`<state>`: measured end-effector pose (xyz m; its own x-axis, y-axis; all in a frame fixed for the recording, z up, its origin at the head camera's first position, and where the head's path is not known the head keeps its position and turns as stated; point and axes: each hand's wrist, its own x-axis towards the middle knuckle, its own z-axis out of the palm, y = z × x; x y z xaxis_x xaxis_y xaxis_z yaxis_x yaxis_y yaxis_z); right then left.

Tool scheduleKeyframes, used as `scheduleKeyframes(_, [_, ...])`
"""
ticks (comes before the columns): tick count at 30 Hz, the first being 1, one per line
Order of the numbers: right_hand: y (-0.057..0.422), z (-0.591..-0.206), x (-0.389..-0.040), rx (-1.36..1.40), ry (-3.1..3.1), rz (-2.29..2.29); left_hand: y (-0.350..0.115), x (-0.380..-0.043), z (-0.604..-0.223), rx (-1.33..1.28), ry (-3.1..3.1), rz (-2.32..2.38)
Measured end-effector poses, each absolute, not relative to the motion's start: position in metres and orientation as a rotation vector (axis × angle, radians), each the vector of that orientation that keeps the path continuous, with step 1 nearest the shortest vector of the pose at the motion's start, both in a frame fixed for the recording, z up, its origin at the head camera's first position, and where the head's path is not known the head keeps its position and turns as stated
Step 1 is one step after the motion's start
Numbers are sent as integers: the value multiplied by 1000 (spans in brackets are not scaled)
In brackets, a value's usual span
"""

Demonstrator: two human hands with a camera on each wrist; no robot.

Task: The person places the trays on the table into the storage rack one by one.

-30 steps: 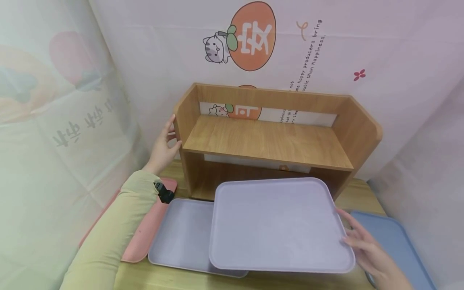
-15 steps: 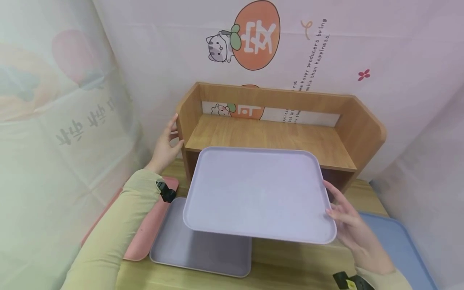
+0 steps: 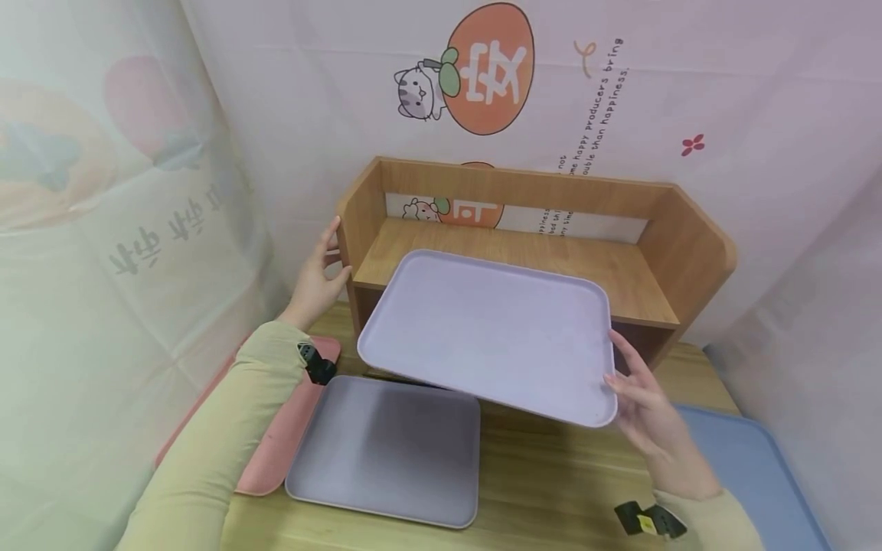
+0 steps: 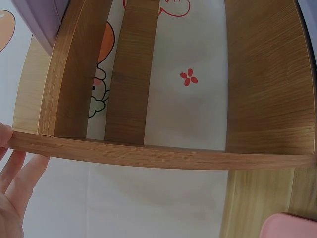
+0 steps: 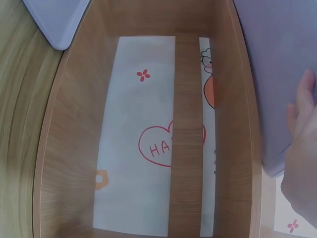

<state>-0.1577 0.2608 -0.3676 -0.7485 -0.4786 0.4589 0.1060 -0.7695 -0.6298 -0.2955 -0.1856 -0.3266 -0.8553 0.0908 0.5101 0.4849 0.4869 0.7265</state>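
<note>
In the head view, my right hand (image 3: 644,402) pinches the right edge of a lilac tray (image 3: 492,337), thumb on the upper face. The tray is tilted, its far part over the front of a wooden shelf unit's upper board (image 3: 530,252). Whether it touches that board cannot be told. My left hand (image 3: 315,283) rests with thumb and fingers spread on the unit's left side panel (image 3: 361,222); the left wrist view has fingertips (image 4: 34,166) against the panel's front edge (image 4: 148,156). A second lilac tray (image 3: 393,459) lies on the table in front of the unit.
Partly under my left arm lies a pink tray (image 3: 276,444). At the right, a blue tray (image 3: 747,459) lies on the wooden table (image 3: 544,490). Printed cloth (image 3: 310,107) hangs behind and at the sides. The lower compartment (image 5: 138,198) shows in the right wrist view.
My right hand has lifted the lilac tray up and away from me, from above the second tray to the upper board's front. The left hand has stayed at the side panel.
</note>
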Motion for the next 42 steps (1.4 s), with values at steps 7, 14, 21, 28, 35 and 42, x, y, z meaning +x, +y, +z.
scheduleKeyframes(7, [250, -367, -159, -730, 973, -2671, -184, -293, -324, -451, -2373, -1304])
scheduleKeyframes(14, [236, -366, -165, -482, 1240, -2767, -185, -294, -326, -432, -2389, -1318])
scheduleKeyframes(21, [217, -357, -168, -278, 1381, -2770, -184, -293, -326, -417, -2392, -1322])
scheduleKeyframes(28, [203, -346, -165, -160, 1378, -2772, -184, -295, -327, -415, -2399, -1312])
scheduleKeyframes(35, [188, -343, -166, -33, 1467, -2748, -183, -294, -326, -396, -2417, -1312])
scheduleKeyframes(42, [165, -342, -166, 41, 1509, -2763, -182, -292, -325, -408, -2402, -1303])
